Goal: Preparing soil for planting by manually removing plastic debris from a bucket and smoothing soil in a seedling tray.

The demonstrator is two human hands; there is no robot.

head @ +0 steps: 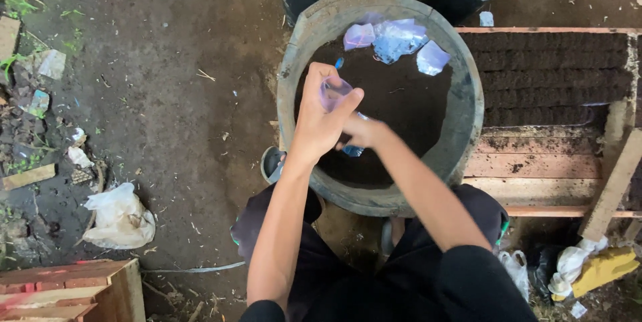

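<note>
Two hands [319, 118] [361, 131] — small clear bag [332, 91] — above soil-filled tub [468, 104], bare dirt ground [167, 108].

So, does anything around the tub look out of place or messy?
Nothing damaged. Crumpled clear plastic bags lie loose on the soil in the round tub, and plastic scraps litter the ground on the left.

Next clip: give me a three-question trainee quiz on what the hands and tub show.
1. True or false: the left hand holds a small clear bag over the tub.
2. What fills the tub? A) water B) dark soil C) gravel
3. Where do the spare bags lie?

Key:
1. True.
2. B: dark soil.
3. On the soil at the tub's far side. The right hand is partly hidden behind the left, beside something blue; what it is cannot be told.
</note>
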